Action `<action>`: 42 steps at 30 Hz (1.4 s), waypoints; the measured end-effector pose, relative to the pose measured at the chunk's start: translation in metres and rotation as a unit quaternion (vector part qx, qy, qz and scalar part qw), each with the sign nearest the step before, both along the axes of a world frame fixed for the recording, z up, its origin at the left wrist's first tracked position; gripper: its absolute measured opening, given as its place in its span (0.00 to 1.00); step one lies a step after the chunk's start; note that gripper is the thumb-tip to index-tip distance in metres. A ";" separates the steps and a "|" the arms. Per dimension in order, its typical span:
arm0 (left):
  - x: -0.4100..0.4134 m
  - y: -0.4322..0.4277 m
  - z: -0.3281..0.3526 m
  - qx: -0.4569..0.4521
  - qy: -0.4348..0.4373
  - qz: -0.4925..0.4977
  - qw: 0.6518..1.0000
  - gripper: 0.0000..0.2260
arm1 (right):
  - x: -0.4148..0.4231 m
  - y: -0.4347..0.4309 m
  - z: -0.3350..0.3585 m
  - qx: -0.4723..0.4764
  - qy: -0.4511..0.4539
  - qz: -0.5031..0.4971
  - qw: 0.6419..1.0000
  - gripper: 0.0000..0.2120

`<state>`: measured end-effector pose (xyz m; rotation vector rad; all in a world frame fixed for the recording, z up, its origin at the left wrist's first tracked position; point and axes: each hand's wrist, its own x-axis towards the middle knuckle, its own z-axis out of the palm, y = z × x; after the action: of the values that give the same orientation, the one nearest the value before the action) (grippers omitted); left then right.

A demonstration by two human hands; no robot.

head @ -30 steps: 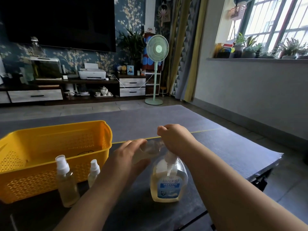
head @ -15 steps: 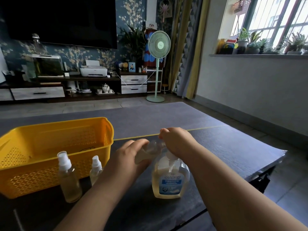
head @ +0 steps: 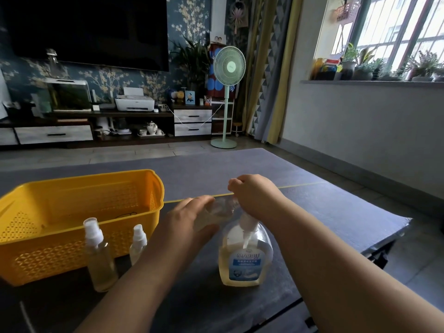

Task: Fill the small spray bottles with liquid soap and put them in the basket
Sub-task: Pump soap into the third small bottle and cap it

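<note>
Nearest us, by the front left of the dark tabletop [head: 324,212], stand the taller spray bottle of clear plastic with a white cap [head: 101,258] and, just beside it, the shorter spray bottle of the same make [head: 138,243]. Both seem to hold yellowish liquid, and both are outside the basket. To their right, near the front edge, sits the large clear plastic pump bottle [head: 246,258] of amber liquid soap, blue-labelled and about half full. We judge it heavy enough to stay put under a downward press. Above it our right hand [head: 254,195] has its fingers curled down over the pump head, which it hides. Our left hand [head: 189,222] wraps its fingers round a small clear plastic bottle [head: 221,209], held tilted with one end close under the right hand; we cannot tell whether that end meets the spout. This bottle looks light and thin-walled, likely slick once soapy, so we judge a firm grip round its body best. Beyond, near the left edge, the yellow perforated plastic basket [head: 79,182] holds no bottles.
</note>
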<state>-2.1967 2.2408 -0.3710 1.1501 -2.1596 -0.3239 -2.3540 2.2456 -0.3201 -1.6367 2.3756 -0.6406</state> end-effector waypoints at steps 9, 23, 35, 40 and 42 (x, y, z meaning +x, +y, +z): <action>0.000 0.008 0.003 0.027 -0.006 0.006 1.000 0.20 | -0.004 -0.007 -0.020 0.023 -0.008 0.002 1.000 0.17; 0.000 0.000 0.002 0.001 0.022 -0.008 1.000 0.22 | -0.005 -0.011 -0.002 -0.031 -0.125 -0.033 0.991 0.16; 0.001 0.005 0.002 0.018 -0.013 0.001 1.000 0.20 | -0.004 -0.010 -0.023 -0.017 -0.089 -0.037 0.995 0.15; 0.001 0.003 0.001 0.017 -0.002 -0.006 1.000 0.20 | -0.003 -0.006 -0.018 -0.018 -0.097 -0.047 0.994 0.16; 0.003 0.004 0.002 0.012 0.009 -0.008 1.000 0.21 | -0.002 -0.008 -0.013 -0.011 -0.094 -0.044 0.995 0.16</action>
<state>-2.1941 2.2451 -0.3686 1.1397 -2.1556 -0.3658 -2.3564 2.2378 -0.3331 -1.4175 2.3228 -0.8014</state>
